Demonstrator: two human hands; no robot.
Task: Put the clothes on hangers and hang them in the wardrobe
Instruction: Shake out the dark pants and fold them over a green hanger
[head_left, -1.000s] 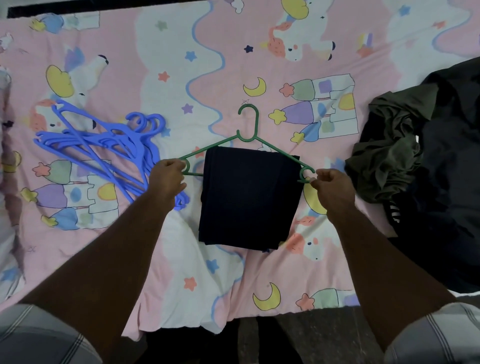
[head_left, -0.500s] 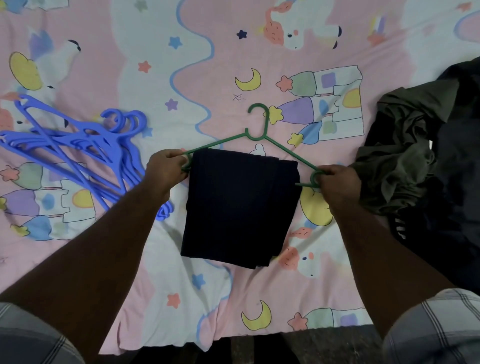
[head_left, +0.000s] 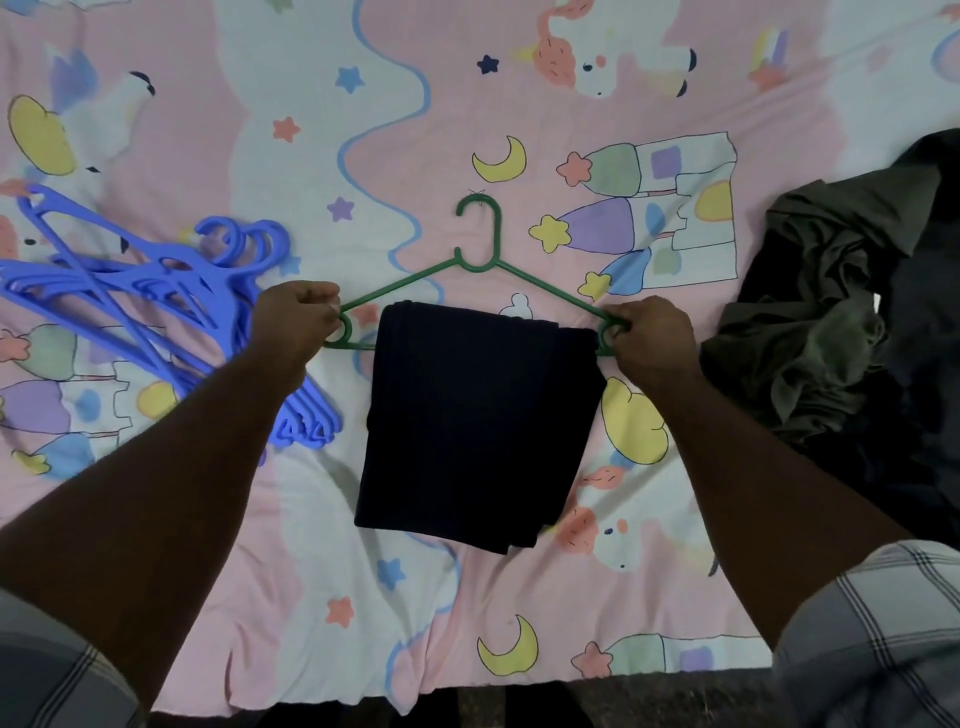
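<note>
Both hands closed on the ends of a green hanger, dark folded garment draped across its bar.

Left hand (head_left: 296, 322): grip curled tight round the left end loop of the green hanger (head_left: 480, 260). Right hand (head_left: 652, 335): grip pinching the right end loop. Between the two grips, dark folded garment (head_left: 478, 426) hung over the bar, lying on the bed sheet (head_left: 519, 597). Beyond the grips, hook pointing away. Left of the left grip, blue hangers (head_left: 156, 301); right of the right grip, pile of dark clothes (head_left: 831, 322). No readable writing.

Bed (head_left: 519, 623) in a pink cartoon sheet

Blue hangers (head_left: 156, 291) at left edge, green hanger (head_left: 480, 244) with folded trousers (head_left: 478, 415) mid-bed, dark clothes (head_left: 841, 332) at right.
</note>
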